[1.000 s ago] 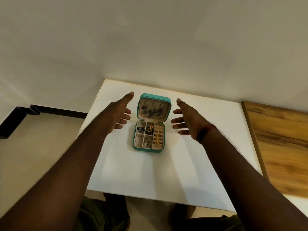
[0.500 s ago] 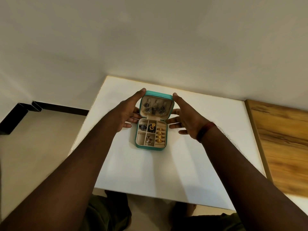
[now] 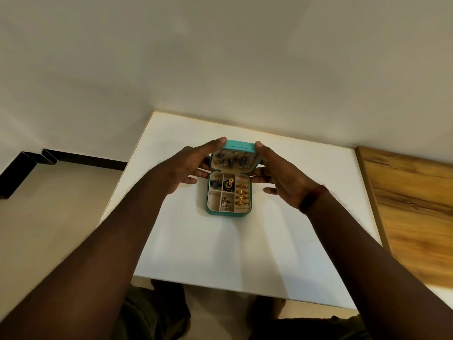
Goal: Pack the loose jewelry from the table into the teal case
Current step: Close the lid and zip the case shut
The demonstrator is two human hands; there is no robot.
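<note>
The teal case [image 3: 228,213] sits open in the middle of the white table [image 3: 220,253]. Its beige tray holds several gold rings [image 3: 241,197], a gold and dark piece, dark studs and a silver piece. Dark earrings [image 3: 231,161] hang inside the lid [image 3: 239,144], which tilts forward over the tray. My left hand [image 3: 186,165] holds the lid's left side, thumb on the top corner and fingers behind it. My right hand [image 3: 282,177] holds the right side the same way. I see no loose jewelry on the table.
A wooden surface [image 3: 411,204] adjoins the table on the right. A plain wall rises behind the table, and a black skirting [image 3: 81,159] runs along the floor at the left. My legs show under the near edge.
Both hands have moved in from either side of the case and taken hold of the lid. The lid has tipped forward toward the tray.
</note>
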